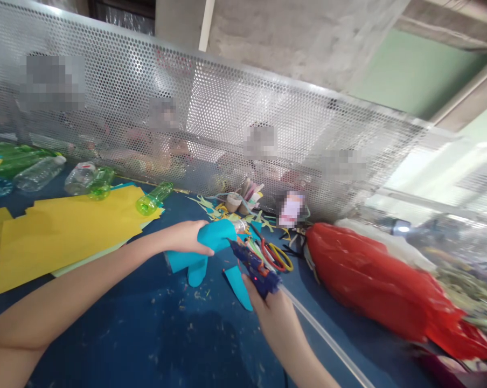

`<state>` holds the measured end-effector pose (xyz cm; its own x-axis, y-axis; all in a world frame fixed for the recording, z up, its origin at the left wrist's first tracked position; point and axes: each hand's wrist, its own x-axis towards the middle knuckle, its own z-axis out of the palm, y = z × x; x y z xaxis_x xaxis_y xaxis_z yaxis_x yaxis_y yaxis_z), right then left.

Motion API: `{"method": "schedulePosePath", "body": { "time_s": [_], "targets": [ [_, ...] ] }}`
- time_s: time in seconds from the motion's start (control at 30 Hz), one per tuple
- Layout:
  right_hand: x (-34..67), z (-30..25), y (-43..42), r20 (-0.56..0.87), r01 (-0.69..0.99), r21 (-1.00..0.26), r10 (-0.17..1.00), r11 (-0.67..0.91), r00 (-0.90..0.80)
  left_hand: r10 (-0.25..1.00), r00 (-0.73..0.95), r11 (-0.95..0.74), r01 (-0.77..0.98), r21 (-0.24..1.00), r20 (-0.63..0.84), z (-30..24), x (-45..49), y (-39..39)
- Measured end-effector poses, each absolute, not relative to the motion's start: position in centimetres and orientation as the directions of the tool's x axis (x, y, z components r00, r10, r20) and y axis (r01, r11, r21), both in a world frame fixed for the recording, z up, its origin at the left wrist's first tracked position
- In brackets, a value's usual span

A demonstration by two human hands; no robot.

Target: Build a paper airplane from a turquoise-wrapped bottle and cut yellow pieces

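Observation:
My left hand (190, 237) is closed around a plastic bottle wrapped in blue paper (217, 235), which lies on its side with its clear neck to the right. A rounded blue flap sticks out below it. In my right hand (278, 315) is a dark blue glue gun (256, 268), its nozzle close to the wrapped bottle; whether they touch I cannot tell. A long clear glue stick (328, 337) runs out of the gun's back end. Beneath the gun lies a loose blue paper piece (237, 286).
Yellow paper sheets (77, 226) and several plastic bottles (41, 173) lie at left. Paper scraps, a small cup (232, 202) and coloured wires (282, 256) sit beyond my hands. A red plastic bag (373, 280) fills the right. A perforated metal screen (227, 108) stands behind, people beyond it.

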<state>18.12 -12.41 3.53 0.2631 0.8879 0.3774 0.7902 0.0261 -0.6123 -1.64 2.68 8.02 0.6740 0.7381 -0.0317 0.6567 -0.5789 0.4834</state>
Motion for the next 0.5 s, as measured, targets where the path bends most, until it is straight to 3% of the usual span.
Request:
{"method": "schedulePosePath", "body": {
  "time_s": [0.5],
  "targets": [
    [18.62, 4.12, -12.48, 0.364, 0.801, -0.598, 0.889, -0.003, 0.276, 0.727, 0.687, -0.604, 0.641, 0.474, -0.004, 7.52, -1.63, 3.25]
  ]
}}
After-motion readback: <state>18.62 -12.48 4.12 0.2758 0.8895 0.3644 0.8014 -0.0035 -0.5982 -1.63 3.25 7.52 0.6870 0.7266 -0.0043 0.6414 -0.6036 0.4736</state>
